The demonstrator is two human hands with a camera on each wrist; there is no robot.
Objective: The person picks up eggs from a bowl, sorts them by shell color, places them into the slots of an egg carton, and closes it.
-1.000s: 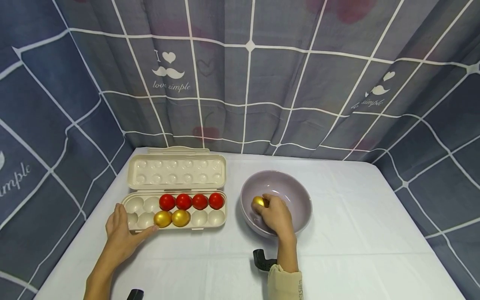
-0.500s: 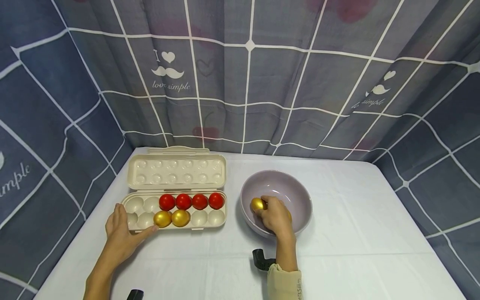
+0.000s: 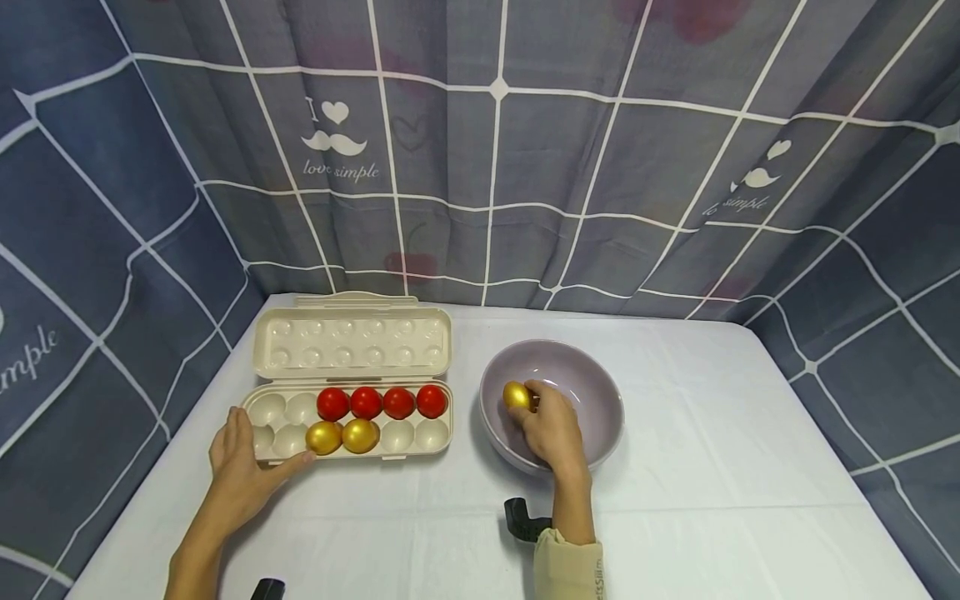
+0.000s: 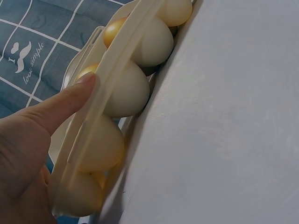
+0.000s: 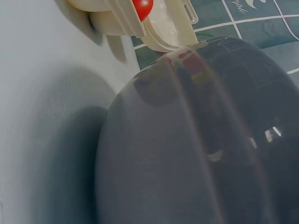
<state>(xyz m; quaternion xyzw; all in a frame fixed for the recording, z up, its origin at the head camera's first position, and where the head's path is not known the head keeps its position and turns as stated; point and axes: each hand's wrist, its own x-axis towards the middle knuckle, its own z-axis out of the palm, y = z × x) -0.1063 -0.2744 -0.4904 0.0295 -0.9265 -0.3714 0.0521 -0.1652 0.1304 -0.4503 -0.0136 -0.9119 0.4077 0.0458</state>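
Note:
An open cream egg carton point(image 3: 352, 343) lies on the left of the table, lid folded back. Several red eggs point(image 3: 366, 402) fill part of its back row, and two golden eggs point(image 3: 361, 436) sit side by side in the front row. My left hand point(image 3: 242, 467) grips the carton's left end; in the left wrist view its thumb point(image 4: 70, 100) presses the front rim. Inside the mauve bowl point(image 3: 596, 400), my right hand point(image 3: 553, 427) holds a golden egg point(image 3: 516, 395) at its fingertips. That hand hides part of the bowl's inside. Only the bowl's outer wall point(image 5: 154, 154) fills the right wrist view.
A white cloth point(image 3: 712, 467) covers the table. Grey checked curtains point(image 3: 450, 167) hang behind it and at both sides. Black camera mounts point(image 3: 525, 521) stick out near the wrists. The bowl stands to the right of the carton, a narrow gap between them.
The golden egg in my right hand has shifted slightly toward the back of the bowl over the last half second. My left hand keeps its place on the carton.

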